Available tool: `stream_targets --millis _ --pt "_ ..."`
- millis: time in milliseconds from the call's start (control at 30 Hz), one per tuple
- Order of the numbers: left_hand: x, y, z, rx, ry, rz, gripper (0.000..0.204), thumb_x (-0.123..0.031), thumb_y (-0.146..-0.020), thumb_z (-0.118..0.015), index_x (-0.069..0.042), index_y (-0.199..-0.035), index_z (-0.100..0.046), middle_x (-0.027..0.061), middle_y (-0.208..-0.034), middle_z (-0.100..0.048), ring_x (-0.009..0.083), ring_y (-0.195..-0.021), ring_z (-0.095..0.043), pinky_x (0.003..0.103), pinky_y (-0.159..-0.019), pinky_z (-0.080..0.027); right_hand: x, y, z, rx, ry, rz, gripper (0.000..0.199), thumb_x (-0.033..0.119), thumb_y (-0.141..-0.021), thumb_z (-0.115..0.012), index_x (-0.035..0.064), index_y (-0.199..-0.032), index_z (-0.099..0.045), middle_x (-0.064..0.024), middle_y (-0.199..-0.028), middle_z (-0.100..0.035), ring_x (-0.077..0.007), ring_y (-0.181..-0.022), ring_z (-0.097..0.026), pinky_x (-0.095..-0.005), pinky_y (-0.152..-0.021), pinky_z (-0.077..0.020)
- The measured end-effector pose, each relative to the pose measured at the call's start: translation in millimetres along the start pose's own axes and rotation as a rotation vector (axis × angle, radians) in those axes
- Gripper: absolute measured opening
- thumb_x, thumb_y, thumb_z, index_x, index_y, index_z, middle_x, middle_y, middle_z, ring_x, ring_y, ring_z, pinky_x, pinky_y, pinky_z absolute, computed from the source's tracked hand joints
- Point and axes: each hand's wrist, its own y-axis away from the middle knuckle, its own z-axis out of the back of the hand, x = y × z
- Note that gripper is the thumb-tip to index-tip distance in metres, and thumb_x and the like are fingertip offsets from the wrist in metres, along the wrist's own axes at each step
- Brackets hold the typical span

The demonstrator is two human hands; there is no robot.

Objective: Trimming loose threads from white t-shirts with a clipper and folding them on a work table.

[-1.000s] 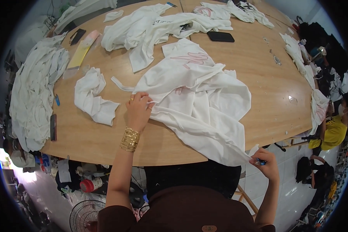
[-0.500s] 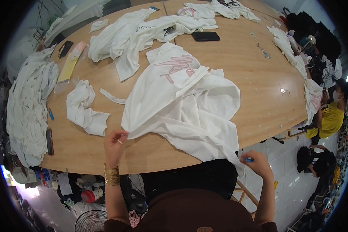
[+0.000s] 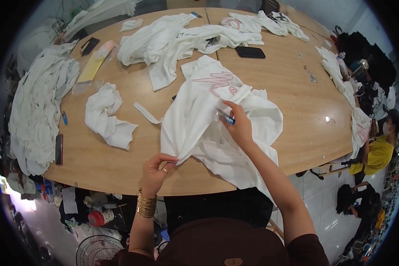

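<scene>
Taking the central garment (image 3: 208,131) on the table (image 3: 308,115) as our landmark, we record a cloth strip (image 3: 147,113) directly to its left, a cloth piece (image 3: 106,119) farther left, and a garment heap (image 3: 42,111) farthest left. Behind it we note a garment pile (image 3: 161,42) and a phone (image 3: 250,52); to its right, beyond the table edge, a co-worker (image 3: 377,153).

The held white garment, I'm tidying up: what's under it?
Tabletop; a small dark object shows at the left edge of the garment. Anything else beneath is covered.

Wooden table (image 3: 310,124) from above
I see white clothes (image 3: 184,119), a black phone (image 3: 250,52) and, at left, a cloth pile (image 3: 37,111).
</scene>
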Motion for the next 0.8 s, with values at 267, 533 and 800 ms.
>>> stream_targets --millis 267,533,800 --pt "-14.8 -26.2 -0.7 -0.49 0.384 0.062 0.016 -0.009 -0.089 -0.053 -0.002 -0.103 -0.058 -0.0008 -0.093 -0.057 0.0039 -0.081 -0.051 0.018 -0.067 -0.041 41.7 -54.1 39.7 -0.017 -0.137 0.226 0.034 0.007 -0.072 -0.067 0.0088 -0.103 -0.054 -0.0083 -0.105 -0.051 -0.0278 -0.093 -0.055 -0.0337 -0.073 -0.0452" --pt "-104.4 -69.9 -23.1 -0.13 0.729 -0.058 0.02 -0.005 -0.09 -0.048 -0.001 -0.109 -0.054 -0.0003 -0.094 -0.057 0.0061 -0.084 -0.053 0.021 -0.074 -0.043 -7.6 -74.4 14.9 -0.1 -0.088 0.137 0.03 -0.001 -0.07 -0.061 0.007 -0.098 -0.06 -0.0098 -0.098 -0.058 -0.0228 -0.09 -0.056 -0.0319 -0.077 -0.0446" --pt "-137.7 -115.0 -50.6 -0.041 -0.635 -0.591 0.033 -0.012 -0.078 -0.063 -0.005 -0.109 -0.054 0.0084 -0.087 -0.054 0.0224 -0.083 -0.055 0.034 -0.073 -0.044 106.7 -148.2 178.5 -0.478 -0.294 0.388 0.023 0.0 -0.079 -0.048 0.0051 -0.097 -0.06 -0.0009 -0.081 -0.059 -0.0081 -0.074 -0.051 -0.0222 -0.067 -0.0419"
